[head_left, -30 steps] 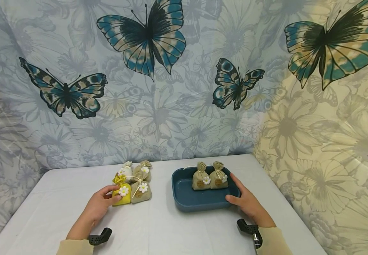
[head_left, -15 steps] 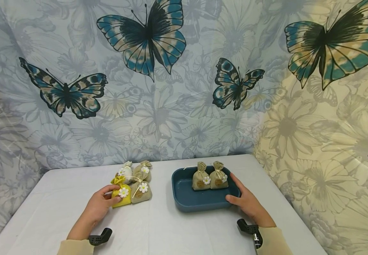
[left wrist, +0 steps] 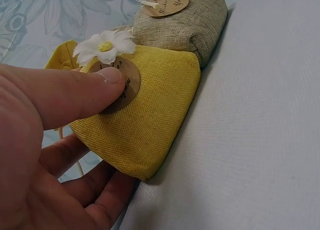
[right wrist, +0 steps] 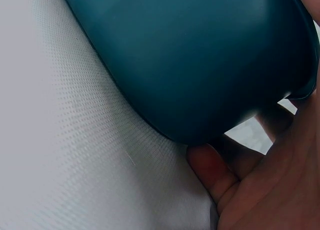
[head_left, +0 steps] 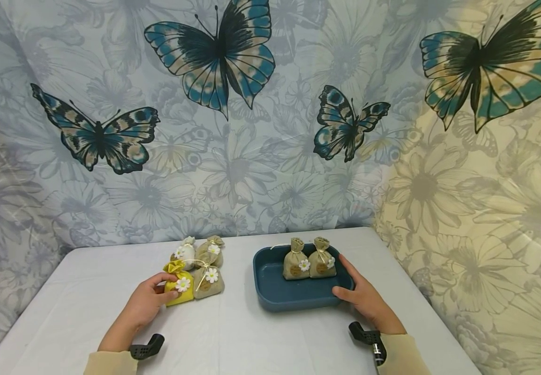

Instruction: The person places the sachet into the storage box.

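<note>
In the head view, my left hand [head_left: 146, 301] pinches a yellow cloth sachet [head_left: 182, 296] with a white daisy on it. The left wrist view shows my thumb pressed on the round brown label of that sachet [left wrist: 160, 102], with the other fingers behind and below it. A grey-beige sachet [head_left: 210, 289] leans right beside the yellow one. My right hand [head_left: 369, 302] grips the right end of a dark blue rectangular tub [head_left: 291, 305], thumb over the rim. From the right wrist, fingers curl round the tub's rounded end wall [right wrist: 190, 64].
Behind the yellow sachet stand a white sachet [head_left: 187, 255] and another beige one [head_left: 213, 256]. Two beige sachets, left [head_left: 295, 268] and right [head_left: 320, 268], stand inside the tub at its back. A white cloth [head_left: 233, 338] covers the table; a butterfly-print curtain [head_left: 251, 192] hangs behind.
The yellow sachet has shifted slightly toward the front in my left hand, its top tilting a little lower. My right hand and the tub stay in place.
</note>
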`<action>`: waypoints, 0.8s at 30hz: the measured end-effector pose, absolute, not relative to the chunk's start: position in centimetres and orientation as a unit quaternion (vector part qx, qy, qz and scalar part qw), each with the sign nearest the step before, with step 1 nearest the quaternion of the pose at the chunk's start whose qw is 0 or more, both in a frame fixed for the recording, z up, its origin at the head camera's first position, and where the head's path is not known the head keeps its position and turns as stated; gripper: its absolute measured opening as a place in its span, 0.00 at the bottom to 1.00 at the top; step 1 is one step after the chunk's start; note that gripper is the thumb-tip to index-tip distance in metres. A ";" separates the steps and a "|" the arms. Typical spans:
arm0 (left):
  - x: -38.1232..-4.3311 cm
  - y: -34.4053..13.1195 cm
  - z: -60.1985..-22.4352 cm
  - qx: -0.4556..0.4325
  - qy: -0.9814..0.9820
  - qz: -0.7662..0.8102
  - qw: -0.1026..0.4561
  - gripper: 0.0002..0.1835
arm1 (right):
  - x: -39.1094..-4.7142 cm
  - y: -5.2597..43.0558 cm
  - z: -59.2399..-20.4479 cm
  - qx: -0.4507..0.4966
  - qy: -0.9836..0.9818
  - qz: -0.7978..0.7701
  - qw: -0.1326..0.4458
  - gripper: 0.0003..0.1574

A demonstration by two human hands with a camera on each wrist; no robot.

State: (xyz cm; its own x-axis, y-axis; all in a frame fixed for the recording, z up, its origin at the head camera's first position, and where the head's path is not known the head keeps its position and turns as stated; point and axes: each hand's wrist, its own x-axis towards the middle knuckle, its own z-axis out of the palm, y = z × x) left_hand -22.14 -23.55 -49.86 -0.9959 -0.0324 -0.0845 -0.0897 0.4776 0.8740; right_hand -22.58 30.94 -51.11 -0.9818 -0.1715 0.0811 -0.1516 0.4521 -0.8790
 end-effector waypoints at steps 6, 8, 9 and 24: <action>-22.2 -23.5 -49.8 -0.040 0.863 0.503 0.032 0.19 | -22.6 31.0 -51.1 -0.090 0.851 -0.516 0.016 0.59; -22.2 -23.5 -49.8 -0.041 0.865 0.499 0.031 0.19 | -22.6 31.0 -51.2 -0.089 0.852 -0.516 0.016 0.59; -22.2 -23.5 -49.8 -0.041 0.865 0.498 0.030 0.19 | -22.6 31.0 -51.2 -0.089 0.851 -0.516 0.016 0.59; -22.1 -23.4 -49.8 -0.044 0.870 0.492 0.016 0.20 | -22.7 31.0 -51.1 -0.097 0.853 -0.513 0.009 0.58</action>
